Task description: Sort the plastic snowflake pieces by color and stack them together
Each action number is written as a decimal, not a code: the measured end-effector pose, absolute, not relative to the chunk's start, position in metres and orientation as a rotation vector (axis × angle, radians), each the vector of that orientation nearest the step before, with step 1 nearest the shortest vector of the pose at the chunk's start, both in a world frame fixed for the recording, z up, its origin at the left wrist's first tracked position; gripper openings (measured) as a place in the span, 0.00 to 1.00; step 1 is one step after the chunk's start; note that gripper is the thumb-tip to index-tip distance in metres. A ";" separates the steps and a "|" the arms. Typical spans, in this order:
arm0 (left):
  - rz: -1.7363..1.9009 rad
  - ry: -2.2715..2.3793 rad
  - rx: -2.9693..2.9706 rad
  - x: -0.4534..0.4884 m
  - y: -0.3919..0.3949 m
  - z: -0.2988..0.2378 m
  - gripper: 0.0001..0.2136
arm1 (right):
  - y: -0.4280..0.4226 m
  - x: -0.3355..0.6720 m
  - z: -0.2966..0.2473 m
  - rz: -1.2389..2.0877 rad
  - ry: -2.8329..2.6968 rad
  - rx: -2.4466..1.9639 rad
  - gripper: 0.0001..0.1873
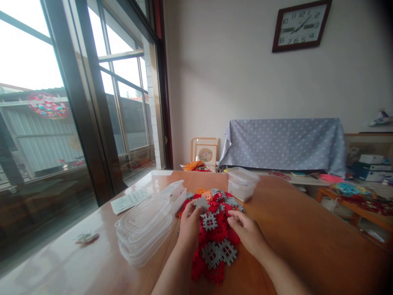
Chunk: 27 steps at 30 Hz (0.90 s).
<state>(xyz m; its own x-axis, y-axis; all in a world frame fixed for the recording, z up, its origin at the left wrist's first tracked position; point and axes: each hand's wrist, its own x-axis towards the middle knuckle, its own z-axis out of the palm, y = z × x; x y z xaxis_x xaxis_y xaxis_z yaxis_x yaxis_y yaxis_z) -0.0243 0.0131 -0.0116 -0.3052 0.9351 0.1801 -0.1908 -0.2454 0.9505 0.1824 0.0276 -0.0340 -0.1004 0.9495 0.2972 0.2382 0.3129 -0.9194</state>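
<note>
A heap of red, grey and a few orange interlocking plastic tiles (215, 233) lies on the wooden table (307, 246) in front of me. My left hand (189, 223) rests on the left side of the heap, its fingers pinched on a grey tile (202, 203). My right hand (245, 231) lies on the right side of the heap with its fingers curled low over the red tiles, and nothing shows in its grip.
A stack of clear plastic lids and boxes (147, 229) stands left of the heap. An open clear container (242, 183) sits behind it. A printed paper (129, 200) and a small scrap (86, 237) lie near the window side. A covered bench (282, 143) stands against the wall.
</note>
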 end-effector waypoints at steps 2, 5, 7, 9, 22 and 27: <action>1.626 1.048 0.984 -0.015 0.010 -0.011 0.22 | 0.026 0.184 -0.032 0.871 -1.588 -1.096 0.27; 1.518 0.975 0.962 -0.001 0.003 -0.010 0.25 | 0.020 0.184 -0.023 0.862 -1.666 -1.039 0.35; 1.456 0.934 0.971 0.007 -0.001 -0.010 0.26 | 0.014 0.184 -0.016 0.847 -1.745 -0.994 0.39; 1.409 0.906 0.997 0.014 -0.005 -0.010 0.25 | 0.010 0.182 -0.012 0.793 -1.832 -0.951 0.37; 1.113 1.359 2.112 0.020 -0.018 -0.014 0.12 | 0.051 0.251 -0.037 0.625 -1.942 -1.468 0.24; 0.838 1.408 2.444 0.026 -0.030 -0.004 0.09 | 0.054 0.268 -0.047 0.476 -2.087 -1.710 0.18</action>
<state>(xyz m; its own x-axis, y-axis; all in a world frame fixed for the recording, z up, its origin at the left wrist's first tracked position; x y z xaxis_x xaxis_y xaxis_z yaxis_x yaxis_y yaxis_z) 0.0259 -0.0295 -0.0035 0.3861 0.8432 0.3740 0.7305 -0.5271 0.4342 0.2679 0.0544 -0.0474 -0.1724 0.9809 0.0896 0.8451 0.1941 -0.4981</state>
